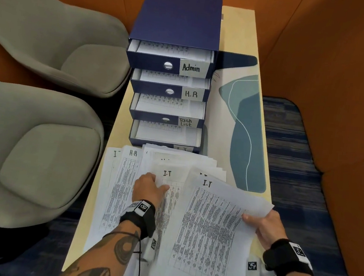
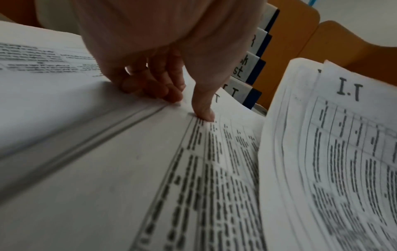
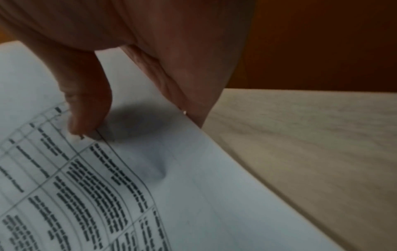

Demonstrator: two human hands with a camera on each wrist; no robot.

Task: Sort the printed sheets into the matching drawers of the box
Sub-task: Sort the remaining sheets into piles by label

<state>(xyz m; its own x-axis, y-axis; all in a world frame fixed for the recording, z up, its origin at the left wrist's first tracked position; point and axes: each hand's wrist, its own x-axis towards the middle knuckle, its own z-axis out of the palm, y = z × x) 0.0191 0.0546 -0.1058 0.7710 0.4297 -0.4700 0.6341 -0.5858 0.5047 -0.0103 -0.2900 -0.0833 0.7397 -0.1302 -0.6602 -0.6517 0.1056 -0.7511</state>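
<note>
A dark blue drawer box [image 1: 177, 20] stands on the table with four drawers pulled out, labelled Admin [image 1: 157, 63], H.R [image 1: 157, 89], Task List [image 1: 154, 117] and I.T [image 1: 133, 132]; each holds printed sheets. In front of it lies a fanned pile of sheets [image 1: 196, 162]. My right hand [image 1: 264, 225] pinches the right edge of a raised I.T sheet [image 1: 207, 230], thumb [image 3: 86, 110] on top. My left hand [image 1: 148, 188] sits on another I.T sheet [image 1: 170, 175] in the pile. Its thumb [image 2: 204, 113] presses the sheet and its curled fingers [image 2: 167, 95] grip the sheet's left edge.
An H.R sheet [image 1: 128, 170] lies at the pile's left. A blue patterned desk mat [image 1: 245, 122] covers the light wooden table [image 1: 239, 31] right of the box. Two grey chairs [image 1: 52, 34] [image 1: 35, 156] stand to the left. Orange partitions enclose the table.
</note>
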